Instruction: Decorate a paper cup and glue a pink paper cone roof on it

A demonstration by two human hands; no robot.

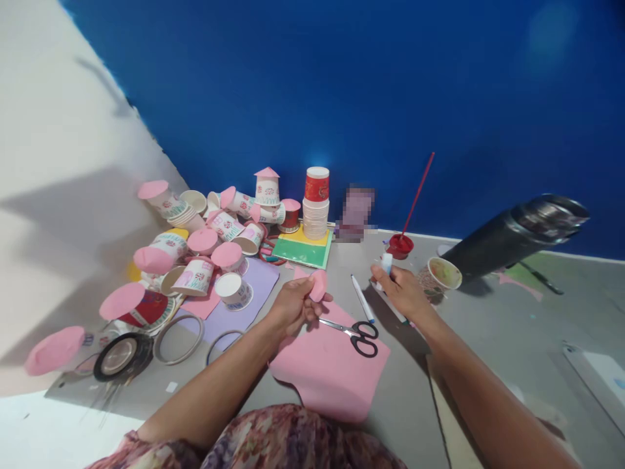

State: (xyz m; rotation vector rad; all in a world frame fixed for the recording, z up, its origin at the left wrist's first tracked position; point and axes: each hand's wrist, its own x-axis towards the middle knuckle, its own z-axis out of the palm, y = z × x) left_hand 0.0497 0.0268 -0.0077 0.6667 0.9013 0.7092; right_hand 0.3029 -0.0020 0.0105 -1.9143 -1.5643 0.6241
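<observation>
My left hand (297,306) pinches a small folded piece of pink paper (318,286) between thumb and fingers. Under that hand lies a large pink sheet (336,378) with a cut edge. Black-handled scissors (364,339) rest on the sheet, blades pointing toward my left fingers. My right hand (403,290) is closed around a small white tube that looks like a glue stick (387,262), held upright. A white marker with a blue tip (362,298) lies between my hands.
Decorated paper cups (195,277) with pink paper tops crowd the left, near tape rolls (122,356) and a purple sheet (263,280). Stacked cups (316,218) stand behind. At right are a patterned cup (442,277), a leaning dark flask (512,238) and a red dish (400,246).
</observation>
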